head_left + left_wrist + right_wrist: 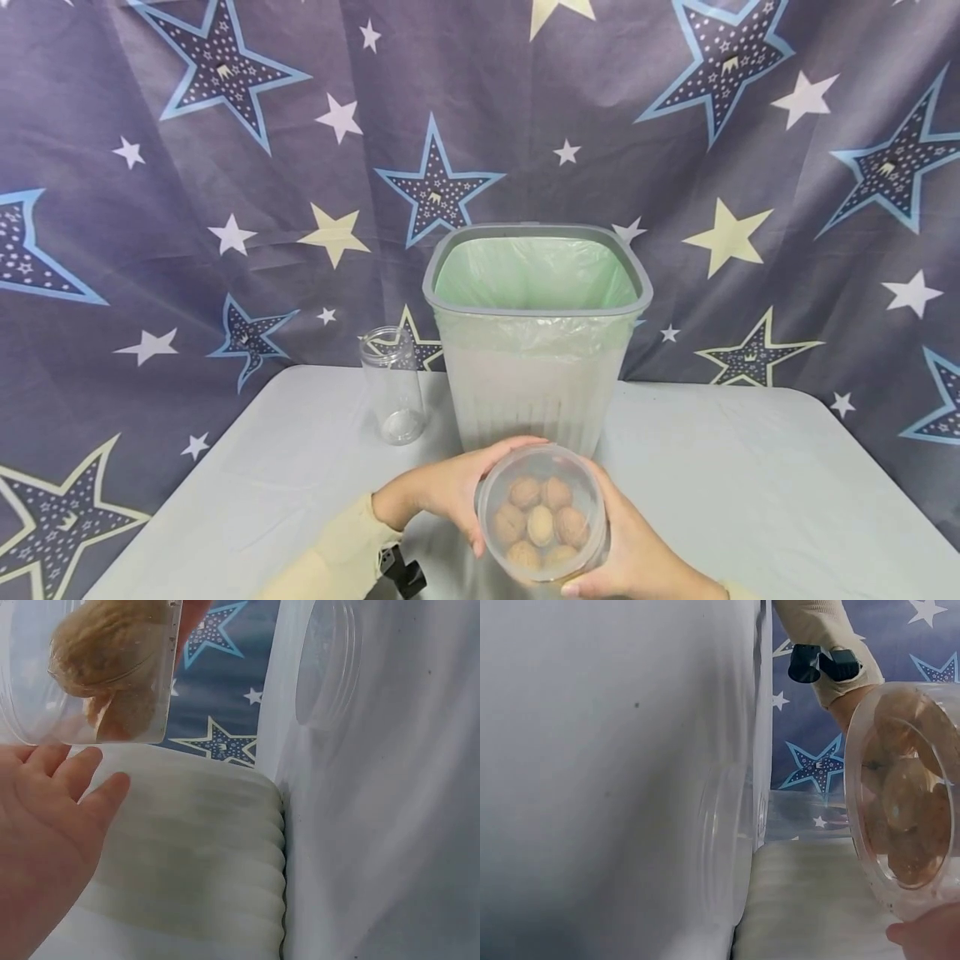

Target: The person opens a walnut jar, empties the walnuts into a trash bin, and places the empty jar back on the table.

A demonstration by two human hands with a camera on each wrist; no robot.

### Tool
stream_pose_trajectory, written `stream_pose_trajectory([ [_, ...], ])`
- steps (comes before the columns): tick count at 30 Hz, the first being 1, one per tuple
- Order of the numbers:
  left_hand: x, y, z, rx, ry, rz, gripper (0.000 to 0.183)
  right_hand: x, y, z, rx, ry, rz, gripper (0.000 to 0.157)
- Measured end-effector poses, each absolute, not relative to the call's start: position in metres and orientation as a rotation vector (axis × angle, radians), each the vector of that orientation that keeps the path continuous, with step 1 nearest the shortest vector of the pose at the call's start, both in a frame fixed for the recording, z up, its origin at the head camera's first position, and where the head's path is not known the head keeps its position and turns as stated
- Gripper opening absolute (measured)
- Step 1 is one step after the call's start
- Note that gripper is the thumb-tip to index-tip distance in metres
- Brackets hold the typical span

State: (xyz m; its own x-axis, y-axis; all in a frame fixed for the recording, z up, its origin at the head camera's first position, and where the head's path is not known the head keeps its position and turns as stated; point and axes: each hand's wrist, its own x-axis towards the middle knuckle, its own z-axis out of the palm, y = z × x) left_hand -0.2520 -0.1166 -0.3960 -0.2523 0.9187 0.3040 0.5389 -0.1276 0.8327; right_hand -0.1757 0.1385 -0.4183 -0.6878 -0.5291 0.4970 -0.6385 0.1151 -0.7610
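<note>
Above the table's near part, both hands hold a clear round plastic tub (491, 521) with several walnuts (540, 525) inside. My left hand (448, 490) is at its left side, thumb in front and fingers at the far rim. On the opposite side the right hand (637, 542) grips the wall, thumb low at the near edge. The left wrist view shows the tub (161, 697) side-on, above the left hand (56, 817). In the right wrist view, walnuts (907, 791) show through its round face, and a right-hand thumb (930, 934) touches the rim. Whether a lid covers it, I cannot tell.
A bin (525, 392) with a grey rim and pale green liner (525, 267) stands just beyond the hands. Left of it is an upright clear jar (395, 387). A clear round plastic piece (330, 664) rests on the grey-white table (750, 483). A star-patterned cloth (525, 150) hangs behind.
</note>
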Motion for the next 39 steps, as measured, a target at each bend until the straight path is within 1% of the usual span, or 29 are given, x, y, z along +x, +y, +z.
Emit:
stream_pose_trajectory([
  [13,-0.2529,-0.1154,-0.3995,1.625,1.757,1.362,0.124,-0.1796,0.1401,-0.4188,1.235,-2.247,1.697,0.113],
  [22,-0.2510,-0.1152,-0.3984,1.653,1.755,1.344,0.124,-0.1786,0.1444,-0.4204,1.167,-2.356,1.670,0.128],
  [27,-0.2501,-0.1154,-0.3983,1.706,1.780,1.316,0.124,-0.1783,0.1447,-0.4199,1.148,-2.375,1.638,0.131],
  [31,-0.2493,-0.1160,-0.3989,1.714,1.781,1.312,0.123,-0.1803,0.1455,-0.4220,1.206,-2.333,1.607,0.129],
  [34,-0.2484,-0.1161,-0.4004,1.708,1.790,1.324,0.123,-0.1824,0.1444,-0.4212,1.276,-2.275,1.617,0.124],
  [39,-0.2452,-0.1144,-0.4030,1.680,1.822,1.394,0.124,-0.1837,0.1426,-0.4143,1.302,-2.239,1.622,0.117],
])
